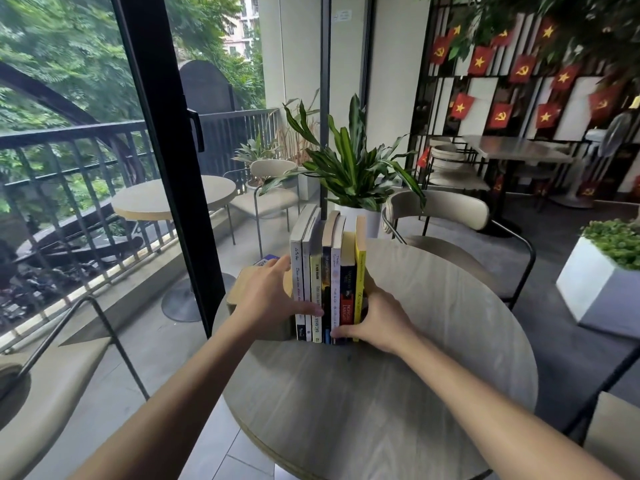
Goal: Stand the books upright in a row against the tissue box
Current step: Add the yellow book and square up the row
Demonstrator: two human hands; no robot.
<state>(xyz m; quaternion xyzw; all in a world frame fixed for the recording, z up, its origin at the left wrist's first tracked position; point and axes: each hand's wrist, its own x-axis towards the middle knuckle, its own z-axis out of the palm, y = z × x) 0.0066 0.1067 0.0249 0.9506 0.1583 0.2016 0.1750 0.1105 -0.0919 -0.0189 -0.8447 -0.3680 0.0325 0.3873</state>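
Note:
Several books (329,271) stand upright in a row on the round grey table (398,393), spines facing me: white, cream, dark, white, red-black and yellow. A wooden tissue box (242,289) sits at the row's left end, mostly hidden behind my left hand (270,296). That hand lies over the box, its thumb across the lower spines of the left books. My right hand (377,323) presses against the yellow book at the right end, with its thumb across the bottoms of the right spines.
A potted plant (353,174) stands just behind the books. Beige chairs (440,216) ring the table. A black door frame (166,150) and a balcony with another round table (173,199) are on the left. A white planter (602,289) stands to the right.

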